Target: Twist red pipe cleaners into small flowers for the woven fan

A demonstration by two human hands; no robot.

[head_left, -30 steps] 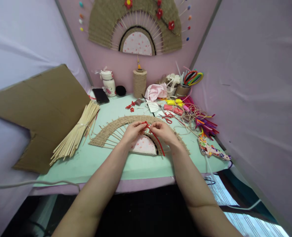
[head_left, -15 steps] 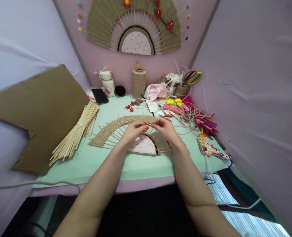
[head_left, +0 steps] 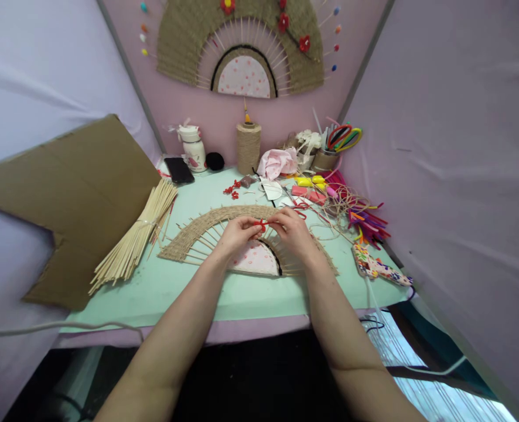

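Note:
Between my two hands is a small red looped piece (head_left: 262,225), which looks like pipe cleaner. The fingers of my left hand (head_left: 239,234) pinch its left side. My right hand (head_left: 291,230) is closed on its right side, fingertips together. Both hands hover over a woven twine fan (head_left: 193,233) lying on the table, and they hide part of it. The fan has thin stick ribs and a pink dotted half-circle (head_left: 255,259) edged in black. Several small red pieces (head_left: 232,189) lie behind the fan.
A stick bundle (head_left: 134,237) and brown cardboard (head_left: 79,193) are at left. Behind stand a white bottle (head_left: 193,149) and a twine spool (head_left: 248,149). Coloured pipe cleaners (head_left: 369,220) and a patterned glue gun (head_left: 378,266) lie at right. A finished fan (head_left: 180,53) hangs on the wall.
The red piece shows more clearly as a loop between my fingertips. My right hand has turned slightly, and the red strand that hung below it no longer shows there.

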